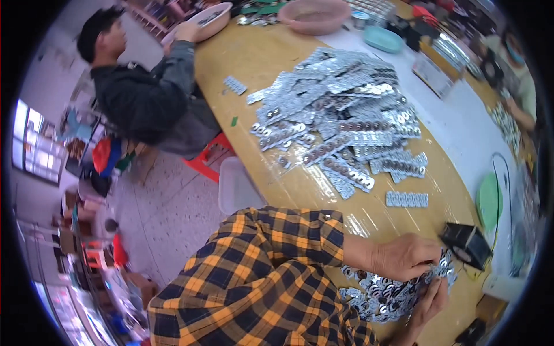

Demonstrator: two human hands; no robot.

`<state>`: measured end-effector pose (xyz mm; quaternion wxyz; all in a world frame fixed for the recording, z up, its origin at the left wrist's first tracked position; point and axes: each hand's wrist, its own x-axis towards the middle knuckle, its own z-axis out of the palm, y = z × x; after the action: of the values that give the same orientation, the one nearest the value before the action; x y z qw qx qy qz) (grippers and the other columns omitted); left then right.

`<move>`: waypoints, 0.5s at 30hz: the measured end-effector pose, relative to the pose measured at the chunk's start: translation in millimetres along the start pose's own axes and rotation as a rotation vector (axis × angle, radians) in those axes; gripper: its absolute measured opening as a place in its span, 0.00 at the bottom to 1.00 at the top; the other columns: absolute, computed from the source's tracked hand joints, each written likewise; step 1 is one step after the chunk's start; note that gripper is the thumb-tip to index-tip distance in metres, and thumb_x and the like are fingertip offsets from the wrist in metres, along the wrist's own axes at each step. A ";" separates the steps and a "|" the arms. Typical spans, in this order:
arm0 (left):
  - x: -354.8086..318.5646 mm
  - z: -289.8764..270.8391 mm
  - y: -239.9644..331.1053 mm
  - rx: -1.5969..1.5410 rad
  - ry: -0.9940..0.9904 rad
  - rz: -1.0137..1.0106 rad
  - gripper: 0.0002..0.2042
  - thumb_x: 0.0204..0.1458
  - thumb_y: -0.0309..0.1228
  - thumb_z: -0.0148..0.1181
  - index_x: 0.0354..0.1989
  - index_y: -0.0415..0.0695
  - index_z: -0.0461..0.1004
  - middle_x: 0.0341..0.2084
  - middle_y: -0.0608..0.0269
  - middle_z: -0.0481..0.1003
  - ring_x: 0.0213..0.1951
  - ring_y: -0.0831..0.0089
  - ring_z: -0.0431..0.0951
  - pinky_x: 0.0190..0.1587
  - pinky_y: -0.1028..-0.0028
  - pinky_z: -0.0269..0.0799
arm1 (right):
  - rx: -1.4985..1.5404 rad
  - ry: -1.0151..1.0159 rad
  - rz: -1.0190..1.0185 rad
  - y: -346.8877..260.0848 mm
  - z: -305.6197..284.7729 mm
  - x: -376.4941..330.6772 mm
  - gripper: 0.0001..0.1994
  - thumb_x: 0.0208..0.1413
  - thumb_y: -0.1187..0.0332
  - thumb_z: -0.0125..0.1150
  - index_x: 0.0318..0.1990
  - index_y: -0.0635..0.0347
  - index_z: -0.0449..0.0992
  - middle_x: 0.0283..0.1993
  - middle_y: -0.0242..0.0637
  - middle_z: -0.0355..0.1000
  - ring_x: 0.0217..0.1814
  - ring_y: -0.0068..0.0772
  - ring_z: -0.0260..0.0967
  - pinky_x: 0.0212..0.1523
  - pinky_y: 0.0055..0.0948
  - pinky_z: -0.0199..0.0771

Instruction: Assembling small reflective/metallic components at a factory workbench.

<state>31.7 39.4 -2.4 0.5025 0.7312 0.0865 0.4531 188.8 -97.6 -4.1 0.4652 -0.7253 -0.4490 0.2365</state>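
Observation:
My left hand (pixel 408 257), its plaid sleeve reaching in from the left, has its fingers pinched together over a heap of small shiny metal pieces (pixel 375 291). Just below it, my right hand (pixel 430 301) is closed too, thumb and fingers nearly meeting the left fingertips. Whatever lies between them is too small and covered to make out. The heap of ring-like pieces spreads on the table under both hands. Beyond my left hand, one silvery strip with a row of round shapes (pixel 407 199) lies alone. A large pile of similar strips (pixel 346 109) covers the table's middle.
A small black box-shaped device (pixel 465 245) stands right of my hands, near a green round lid or dish (pixel 489 202). Pink basins (pixel 314 16) and a teal tray (pixel 383 39) sit at the far end. One person (pixel 144 86) sits left; another (pixel 516 75) works at the right.

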 end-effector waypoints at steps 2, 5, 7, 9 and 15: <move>-4.1 -2.4 -7.3 0.042 0.035 -0.035 0.07 0.45 0.22 0.57 0.32 0.38 0.68 0.28 0.53 0.70 0.30 0.52 0.73 0.30 0.60 0.69 | -0.268 0.055 -0.298 -3.2 12.5 5.3 0.16 0.65 0.70 0.48 0.22 0.61 0.60 0.17 0.25 0.53 0.19 0.15 0.47 0.19 0.20 0.47; -3.3 -3.8 -14.2 0.062 0.082 0.047 0.07 0.44 0.22 0.58 0.31 0.38 0.68 0.27 0.53 0.68 0.31 0.52 0.73 0.30 0.59 0.68 | -0.348 -0.020 -0.293 10.6 6.9 7.9 0.14 0.64 0.72 0.49 0.24 0.65 0.62 0.18 0.28 0.54 0.22 0.18 0.47 0.22 0.23 0.48; -1.7 -3.6 -14.5 0.068 0.046 0.070 0.07 0.43 0.22 0.58 0.31 0.39 0.68 0.26 0.54 0.67 0.31 0.52 0.72 0.30 0.60 0.68 | -0.414 -0.054 -0.386 14.4 4.6 11.3 0.14 0.65 0.70 0.49 0.25 0.65 0.64 0.19 0.25 0.54 0.22 0.17 0.47 0.21 0.23 0.48; -1.9 -1.7 -14.0 0.088 0.053 0.086 0.06 0.43 0.23 0.58 0.30 0.39 0.68 0.26 0.55 0.67 0.31 0.52 0.72 0.30 0.60 0.68 | -0.220 -0.013 -0.291 17.2 10.3 11.4 0.15 0.65 0.68 0.49 0.25 0.63 0.64 0.20 0.23 0.54 0.22 0.16 0.47 0.21 0.22 0.46; -8.8 15.7 -25.5 0.146 -0.051 0.224 0.07 0.43 0.28 0.58 0.24 0.41 0.66 0.26 0.57 0.68 0.33 0.54 0.73 0.30 0.60 0.68 | -0.243 -0.108 -0.189 4.6 2.4 8.2 0.13 0.64 0.67 0.51 0.38 0.70 0.77 0.29 0.39 0.73 0.28 0.25 0.66 0.27 0.25 0.67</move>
<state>46.8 36.3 -29.5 0.3963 0.7823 0.0241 0.4801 193.0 -90.2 -8.6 0.3693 -0.7170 -0.5649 0.1745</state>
